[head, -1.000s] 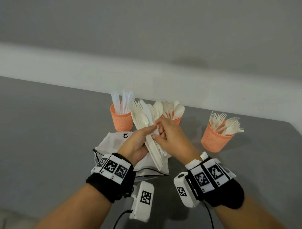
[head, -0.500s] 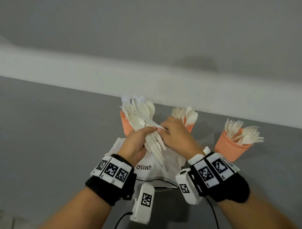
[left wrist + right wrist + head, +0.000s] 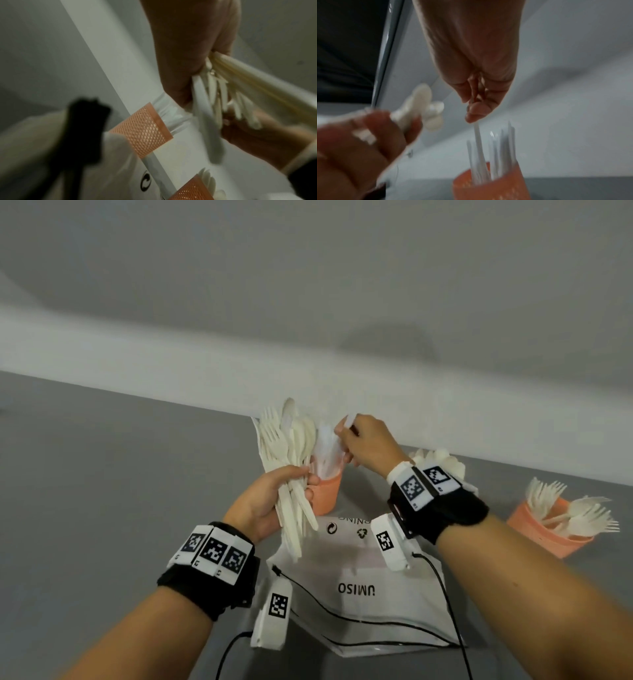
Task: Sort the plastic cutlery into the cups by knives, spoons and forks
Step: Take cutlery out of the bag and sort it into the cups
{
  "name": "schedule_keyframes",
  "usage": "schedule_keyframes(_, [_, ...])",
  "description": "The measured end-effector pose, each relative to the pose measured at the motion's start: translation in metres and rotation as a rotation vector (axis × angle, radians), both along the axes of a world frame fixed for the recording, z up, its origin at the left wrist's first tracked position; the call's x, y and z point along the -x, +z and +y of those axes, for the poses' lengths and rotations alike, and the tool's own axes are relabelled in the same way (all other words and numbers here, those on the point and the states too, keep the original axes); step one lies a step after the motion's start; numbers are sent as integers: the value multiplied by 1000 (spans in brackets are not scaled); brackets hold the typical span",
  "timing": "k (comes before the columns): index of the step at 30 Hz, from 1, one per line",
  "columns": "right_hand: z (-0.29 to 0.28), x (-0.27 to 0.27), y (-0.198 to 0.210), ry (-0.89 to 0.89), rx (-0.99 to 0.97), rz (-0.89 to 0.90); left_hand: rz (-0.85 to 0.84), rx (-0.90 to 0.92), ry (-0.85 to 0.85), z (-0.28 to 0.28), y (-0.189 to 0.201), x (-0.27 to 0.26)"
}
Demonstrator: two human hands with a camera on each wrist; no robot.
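Note:
My left hand [image 3: 294, 491] grips a mixed bundle of white plastic cutlery [image 3: 287, 453], held upright just left of the knife cup [image 3: 327, 496]. My right hand [image 3: 346, 429] hovers over that orange cup and pinches the top end of a white knife [image 3: 477, 136], whose lower part stands inside the knife cup [image 3: 488, 186] among other knives. The spoon cup [image 3: 442, 460] is mostly hidden behind my right wrist. An orange fork cup [image 3: 548, 534] stands at the right. In the left wrist view the bundle [image 3: 223, 97] fans out of my palm beside the knife cup [image 3: 145, 129].
A white plastic bag [image 3: 359, 583] printed with dark letters lies on the grey table [image 3: 102, 491] in front of the cups. Black cables [image 3: 342, 616] run across it. A pale wall [image 3: 308, 354] rises just behind the cups.
My right hand drew a knife out of the bundle and carried it up and over into the knife cup. My left hand kept its grip on the bundle. The head view shifted.

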State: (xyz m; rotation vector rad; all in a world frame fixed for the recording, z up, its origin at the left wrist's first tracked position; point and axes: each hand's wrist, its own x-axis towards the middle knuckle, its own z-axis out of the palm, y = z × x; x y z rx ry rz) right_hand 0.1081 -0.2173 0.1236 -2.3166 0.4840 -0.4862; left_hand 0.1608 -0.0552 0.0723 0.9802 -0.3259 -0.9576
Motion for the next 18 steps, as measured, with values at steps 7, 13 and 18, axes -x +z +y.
schedule_keyframes(7, [0, -34, -42, -2, 40, 375, -55, 31, -86, 3, -2, -2])
schedule_keyframes(13, [24, -9, 10, 17, -55, -273, -82, 34, -79, 0, -3, -7])
schedule_keyframes(18, [39, 5, 10, 168, -305, -57, -146, 122, -123, -8, 7, 2])
